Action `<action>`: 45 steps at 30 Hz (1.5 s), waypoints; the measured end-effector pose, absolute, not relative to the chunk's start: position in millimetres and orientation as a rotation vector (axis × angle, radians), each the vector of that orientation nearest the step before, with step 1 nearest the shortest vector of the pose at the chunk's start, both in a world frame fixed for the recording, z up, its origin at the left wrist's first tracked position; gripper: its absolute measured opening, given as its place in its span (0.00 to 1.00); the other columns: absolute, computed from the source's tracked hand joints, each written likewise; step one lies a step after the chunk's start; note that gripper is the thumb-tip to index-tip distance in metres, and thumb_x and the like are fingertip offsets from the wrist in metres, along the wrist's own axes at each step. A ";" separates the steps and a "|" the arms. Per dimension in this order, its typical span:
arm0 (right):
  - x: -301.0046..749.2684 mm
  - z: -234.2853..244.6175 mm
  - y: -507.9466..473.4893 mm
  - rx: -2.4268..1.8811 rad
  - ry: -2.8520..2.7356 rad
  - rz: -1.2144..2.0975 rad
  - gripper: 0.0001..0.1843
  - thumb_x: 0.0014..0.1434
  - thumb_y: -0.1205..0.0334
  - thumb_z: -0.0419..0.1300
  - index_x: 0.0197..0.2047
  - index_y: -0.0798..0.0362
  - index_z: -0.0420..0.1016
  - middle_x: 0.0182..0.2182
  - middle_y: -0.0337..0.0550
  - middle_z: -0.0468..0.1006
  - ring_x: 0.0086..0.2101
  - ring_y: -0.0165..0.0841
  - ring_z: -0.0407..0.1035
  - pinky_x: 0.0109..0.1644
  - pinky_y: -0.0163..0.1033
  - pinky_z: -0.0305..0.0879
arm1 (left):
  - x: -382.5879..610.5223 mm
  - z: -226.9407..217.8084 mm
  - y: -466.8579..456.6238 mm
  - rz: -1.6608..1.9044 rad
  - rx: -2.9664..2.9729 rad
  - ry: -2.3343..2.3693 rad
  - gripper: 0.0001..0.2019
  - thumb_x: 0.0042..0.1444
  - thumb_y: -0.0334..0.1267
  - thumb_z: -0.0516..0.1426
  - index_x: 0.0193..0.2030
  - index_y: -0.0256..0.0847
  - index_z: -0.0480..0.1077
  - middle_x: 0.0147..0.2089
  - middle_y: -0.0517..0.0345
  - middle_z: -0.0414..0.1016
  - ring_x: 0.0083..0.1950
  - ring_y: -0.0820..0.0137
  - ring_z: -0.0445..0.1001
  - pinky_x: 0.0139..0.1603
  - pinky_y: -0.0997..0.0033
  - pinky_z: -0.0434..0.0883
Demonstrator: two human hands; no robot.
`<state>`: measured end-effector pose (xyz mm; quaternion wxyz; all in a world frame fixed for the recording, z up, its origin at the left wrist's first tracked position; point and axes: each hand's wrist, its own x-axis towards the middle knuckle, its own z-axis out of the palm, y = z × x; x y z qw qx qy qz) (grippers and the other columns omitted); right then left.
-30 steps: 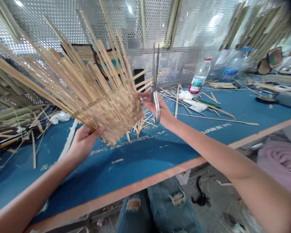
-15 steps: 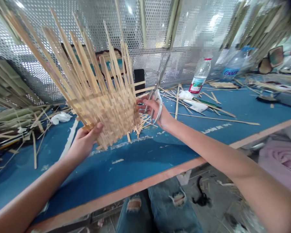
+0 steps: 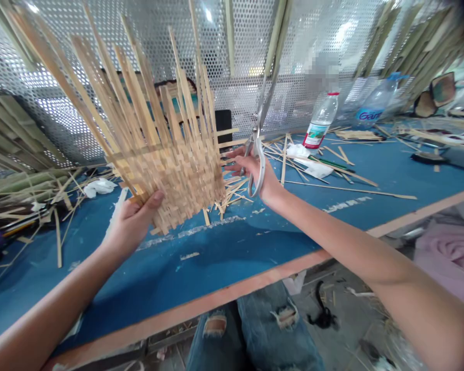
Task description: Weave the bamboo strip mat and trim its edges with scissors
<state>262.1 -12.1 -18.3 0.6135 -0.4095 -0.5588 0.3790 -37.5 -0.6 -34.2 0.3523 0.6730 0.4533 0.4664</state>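
My left hand (image 3: 139, 214) is closed on the lower left corner of a woven bamboo panel (image 3: 181, 180), thumb on the near face. The panel is held tilted above the table, with long unwoven strips (image 3: 143, 103) fanning upward from its top. In my right hand (image 3: 261, 172) are metal scissors (image 3: 258, 139), handles around the fingers and blades pointing up, slightly apart. That hand is just right of the panel's edge, where short strip ends (image 3: 230, 132) stick out. Whether its fingertips touch the panel I cannot tell.
The blue table (image 3: 201, 273) carries scattered bamboo strips (image 3: 235, 193) and crumpled white tissue (image 3: 305, 157). Behind stand a dark phone-like slab (image 3: 223, 126), a small bottle (image 3: 320, 123) and a large bottle (image 3: 377, 100). Bamboo pieces (image 3: 23, 129) lean on the left against a perforated metal screen (image 3: 247, 46).
My right hand with the scissors has shifted slightly right, away from the panel's edge, and the blades stand more upright. The left hand keeps its hold on the panel, which has barely moved.
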 end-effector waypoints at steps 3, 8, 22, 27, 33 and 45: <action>264.9 -20.9 -7.9 -0.909 -1.304 0.848 0.18 0.57 0.48 0.62 0.46 0.48 0.69 0.51 0.45 0.76 0.48 0.38 0.77 0.51 0.45 0.72 | -30.0 -29.9 -7.4 1.186 1.820 1.167 0.23 0.48 0.63 0.67 0.25 0.45 0.73 0.27 0.58 0.73 0.35 0.61 0.73 0.40 0.64 0.74; 262.8 -23.7 -2.0 -0.893 -1.347 0.884 0.17 0.57 0.47 0.65 0.44 0.47 0.73 0.47 0.44 0.75 0.49 0.39 0.74 0.48 0.44 0.72 | -22.0 -22.3 -18.5 1.166 1.930 1.089 0.19 0.49 0.58 0.67 0.26 0.46 0.73 0.26 0.58 0.71 0.33 0.61 0.71 0.38 0.66 0.73; 267.5 -10.4 -15.8 -0.887 -1.309 0.669 0.10 0.56 0.54 0.64 0.38 0.49 0.72 0.35 0.41 0.79 0.35 0.35 0.76 0.40 0.45 0.73 | -34.5 -31.8 -3.9 1.187 1.874 1.252 0.21 0.55 0.60 0.62 0.33 0.42 0.74 0.28 0.62 0.69 0.29 0.70 0.66 0.28 0.72 0.66; 273.4 -0.2 -22.6 -0.848 -1.254 0.625 0.11 0.57 0.52 0.62 0.40 0.49 0.70 0.38 0.43 0.81 0.26 0.31 0.73 0.35 0.44 0.73 | -27.4 -28.6 -7.8 1.234 1.943 1.222 0.21 0.53 0.59 0.62 0.28 0.42 0.71 0.26 0.61 0.67 0.28 0.70 0.65 0.28 0.72 0.67; 265.6 -1.5 -21.3 -0.878 -1.330 0.714 0.18 0.54 0.48 0.65 0.41 0.50 0.72 0.50 0.45 0.80 0.27 0.28 0.74 0.36 0.43 0.74 | -20.9 -22.9 -17.5 1.206 2.116 1.153 0.19 0.54 0.54 0.60 0.22 0.43 0.66 0.21 0.62 0.59 0.25 0.71 0.59 0.25 0.72 0.63; 256.4 -7.7 -34.2 -0.881 -1.393 0.600 0.19 0.58 0.44 0.64 0.47 0.46 0.71 0.53 0.44 0.79 0.34 0.35 0.76 0.44 0.50 0.77 | -19.8 -25.3 -20.9 1.268 1.925 1.251 0.17 0.53 0.52 0.62 0.24 0.42 0.70 0.20 0.64 0.62 0.22 0.73 0.60 0.21 0.76 0.62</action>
